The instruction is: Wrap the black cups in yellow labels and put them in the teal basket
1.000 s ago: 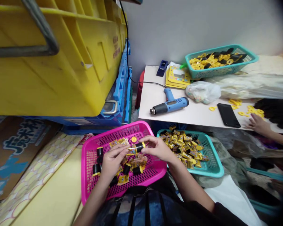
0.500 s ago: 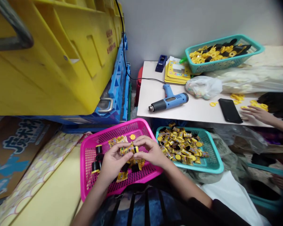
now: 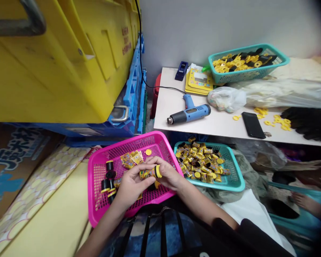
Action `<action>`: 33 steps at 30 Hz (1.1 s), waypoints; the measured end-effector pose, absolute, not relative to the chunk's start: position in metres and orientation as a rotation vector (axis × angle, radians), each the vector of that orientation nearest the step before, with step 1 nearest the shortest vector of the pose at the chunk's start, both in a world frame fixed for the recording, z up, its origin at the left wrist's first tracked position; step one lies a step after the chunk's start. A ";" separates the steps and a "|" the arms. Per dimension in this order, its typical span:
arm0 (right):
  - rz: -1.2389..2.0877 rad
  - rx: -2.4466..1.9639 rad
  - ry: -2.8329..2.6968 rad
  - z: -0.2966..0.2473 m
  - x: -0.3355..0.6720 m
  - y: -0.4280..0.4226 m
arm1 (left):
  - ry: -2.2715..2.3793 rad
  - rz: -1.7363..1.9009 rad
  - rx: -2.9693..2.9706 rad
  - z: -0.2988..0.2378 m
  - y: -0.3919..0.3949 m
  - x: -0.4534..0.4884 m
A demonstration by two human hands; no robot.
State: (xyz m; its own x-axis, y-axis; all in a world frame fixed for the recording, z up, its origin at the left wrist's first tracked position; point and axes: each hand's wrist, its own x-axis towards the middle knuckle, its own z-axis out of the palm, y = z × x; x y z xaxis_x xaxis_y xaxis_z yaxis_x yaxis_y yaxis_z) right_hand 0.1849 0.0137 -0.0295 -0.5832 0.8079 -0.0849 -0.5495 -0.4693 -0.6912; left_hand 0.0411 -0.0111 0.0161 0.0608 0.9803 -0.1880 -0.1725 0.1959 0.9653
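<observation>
My left hand (image 3: pixel 130 185) is closed around a small cylinder (image 3: pixel 147 174) with a yellow printed sleeve, a black band and a yellow end. My right hand (image 3: pixel 171 177) has its fingers curled against the far side and the yellow end of the same cylinder, partly hidden behind it. Both hands are over a pink basket (image 3: pixel 90 192). In it lie several black cylinders (image 3: pixel 105 185) with yellow ends, yellow printed sleeves (image 3: pixel 131 159) and a yellow disc (image 3: pixel 148 152).
To the right stands a teal basket (image 3: pixel 240 180) heaped with sleeved cylinders (image 3: pixel 200 160). On the white table (image 3: pixel 163 103) are a blue heat gun (image 3: pixel 189 113), a phone (image 3: pixel 253 125), yellow rings (image 3: pixel 279 122) and another teal basket (image 3: pixel 246 73). Yellow crates (image 3: pixel 69 89) stand at left.
The cylinder has turned so its yellow end tilts up toward me. My right fingers have shifted behind it. Another person's hand has left the table at right. The view has shifted slightly.
</observation>
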 end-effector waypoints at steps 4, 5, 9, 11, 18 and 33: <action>2.047 -0.504 -0.779 -0.032 0.179 0.011 | 1.164 1.094 0.973 0.017 -0.014 0.040; 2.045 -0.492 -0.782 -0.033 0.177 0.010 | 1.174 1.090 0.968 0.017 -0.014 0.038; 2.009 -0.484 -0.864 -0.041 0.173 0.009 | 1.210 1.050 0.937 0.015 -0.016 0.031; 1.989 -0.504 -0.920 -0.043 0.175 0.011 | 1.206 1.030 0.937 0.015 -0.018 0.030; 2.116 -0.459 -0.924 -0.039 0.183 0.019 | 1.209 1.015 1.094 0.023 -0.024 0.037; 1.727 -0.808 -1.236 -0.040 0.207 -0.003 | 1.272 0.991 1.757 0.001 -0.009 0.040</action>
